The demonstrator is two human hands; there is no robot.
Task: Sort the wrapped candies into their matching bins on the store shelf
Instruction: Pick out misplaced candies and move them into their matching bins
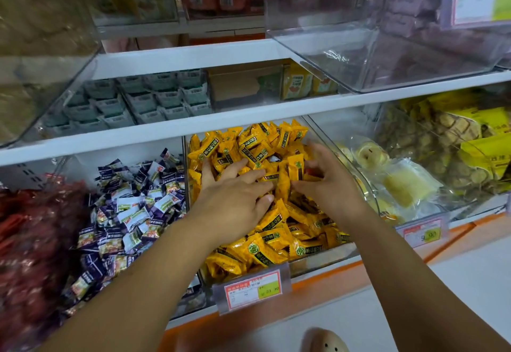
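Both are deep in the bin (318, 263) of yellow candies (271, 243): my left hand (235, 196) is pressing them, fingers (235, 165) spread flat; my right hand (329, 185) is curling its fingers, grip unclear.

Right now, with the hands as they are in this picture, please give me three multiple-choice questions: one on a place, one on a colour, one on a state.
1. Where are the left hand and the right hand?
A. On the upper shelf
B. In the yellow candy bin
C. In the red candy bin

2. In the bin just left of it, the wrapped candies are:
A. Green
B. Pink
C. Purple and white

3. How do the left hand's fingers lie?
A. Spread on the yellow candies
B. Clenched in an empty fist
C. Pinching the price tag

Answers:
1. B, both hands lie among the yellow wrappers.
2. C, purple and white wrappers fill that bin.
3. A, the fingers reach out straight over the pile.
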